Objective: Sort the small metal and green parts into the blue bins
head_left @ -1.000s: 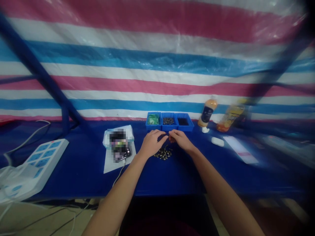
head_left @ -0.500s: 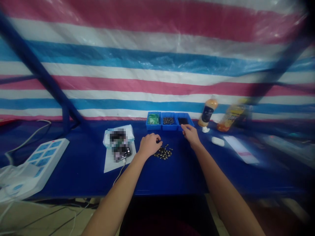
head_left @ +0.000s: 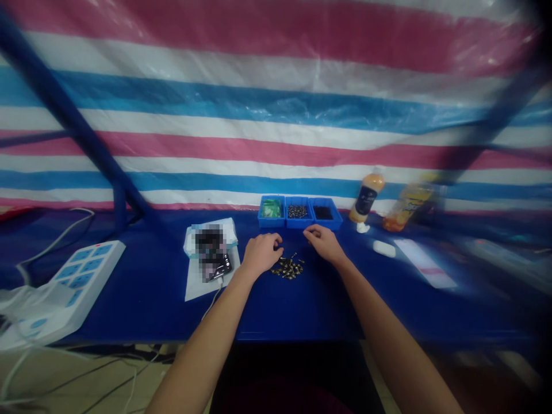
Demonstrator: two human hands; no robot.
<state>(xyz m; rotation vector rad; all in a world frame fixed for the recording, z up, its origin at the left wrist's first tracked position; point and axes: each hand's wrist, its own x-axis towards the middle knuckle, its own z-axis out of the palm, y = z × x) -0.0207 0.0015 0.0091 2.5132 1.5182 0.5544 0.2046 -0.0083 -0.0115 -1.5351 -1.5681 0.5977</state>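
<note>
my left hand (head_left: 260, 254) and right hand (head_left: 323, 243) are apart, either side of the pile of small metal parts (head_left: 287, 268). can't tell if they're pinching anything. one sloppy bump could scatter the lot.

A loose heap of small dark metal fittings (head_left: 287, 268) with brass-coloured ends lies spread on the blue tabletop, just below the frame's centre. Straight above it, a blue plastic bin (head_left: 297, 226) holds similar dark pieces.

No wording can be read: the dark label on the peach-coloured bottle (head_left: 366, 196), the yellow label on the blurred bottle (head_left: 408, 206) beside it and the pink-banded white card (head_left: 425, 263) all show marks too small or smeared to make out
</note>
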